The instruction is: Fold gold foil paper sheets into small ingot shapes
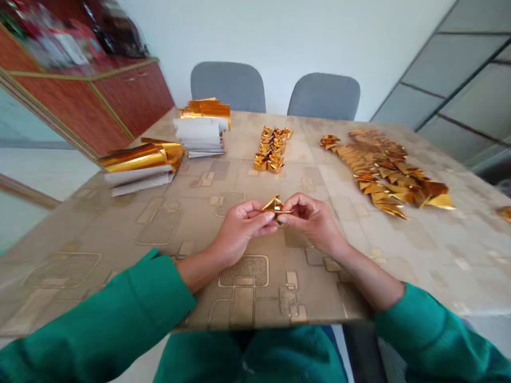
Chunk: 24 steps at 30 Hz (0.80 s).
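A small folded piece of gold foil paper [273, 204] is held between my two hands, above the middle of the table. My left hand [249, 223] pinches its left side between thumb and fingers. On the other side my right hand [309, 218] grips the right edge with thumb and curled fingers. The piece has a pointed peak on top; its lower part is partly hidden by my fingertips. Just beyond my hands stand two rows of folded gold paper pieces [272, 150], packed close together.
At the back left lie two stacks of gold and white paper sheets, one nearer [139, 165] and one farther [202, 130]. A large spread of folded gold pieces [385, 170] covers the right side. Two grey chairs [227, 85] stand behind the patterned tablecloth [159, 282]. A wooden cabinet [115, 96] is far left.
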Each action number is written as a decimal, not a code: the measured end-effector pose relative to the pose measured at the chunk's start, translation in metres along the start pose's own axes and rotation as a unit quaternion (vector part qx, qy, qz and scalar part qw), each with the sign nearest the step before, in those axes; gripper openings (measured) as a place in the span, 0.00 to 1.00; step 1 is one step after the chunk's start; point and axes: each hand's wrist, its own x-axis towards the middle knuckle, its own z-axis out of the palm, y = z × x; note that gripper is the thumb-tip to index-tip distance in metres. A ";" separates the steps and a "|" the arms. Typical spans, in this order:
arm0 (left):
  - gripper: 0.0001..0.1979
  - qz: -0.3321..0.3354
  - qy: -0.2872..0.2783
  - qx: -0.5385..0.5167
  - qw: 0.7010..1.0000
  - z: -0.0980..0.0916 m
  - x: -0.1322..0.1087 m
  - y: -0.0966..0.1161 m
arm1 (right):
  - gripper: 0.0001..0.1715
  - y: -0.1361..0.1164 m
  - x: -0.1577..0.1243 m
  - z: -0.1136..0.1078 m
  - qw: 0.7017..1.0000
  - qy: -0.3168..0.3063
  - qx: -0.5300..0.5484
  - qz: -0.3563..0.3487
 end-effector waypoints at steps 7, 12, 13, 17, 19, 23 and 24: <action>0.14 -0.012 -0.003 -0.012 1.000 0.000 0.001 -0.001 | 0.13 0.006 0.000 0.006 0.998 0.034 -0.037 -0.024; 0.14 -0.028 0.001 -0.036 0.999 0.001 0.001 0.002 | 0.13 0.001 0.000 0.003 0.998 0.021 -0.041 -0.038; 0.14 -0.029 0.002 -0.041 0.999 0.001 0.001 0.002 | 0.13 0.000 0.000 0.002 0.998 0.013 -0.043 -0.040; 0.15 -0.030 0.012 -0.053 0.998 0.001 0.002 0.004 | 0.15 -0.006 0.000 -0.005 0.997 -0.011 -0.054 -0.047; 0.14 -0.028 0.017 -0.055 0.998 0.001 0.002 0.004 | 0.17 -0.006 0.000 -0.008 0.998 -0.015 -0.046 -0.043; 0.13 -0.018 0.011 -0.057 0.998 0.001 0.002 0.004 | 0.16 -0.003 0.000 -0.008 0.999 -0.036 0.006 -0.004; 0.13 -0.016 0.008 -0.058 0.998 0.001 0.002 0.004 | 0.15 -0.001 0.000 -0.008 0.999 -0.039 0.013 0.004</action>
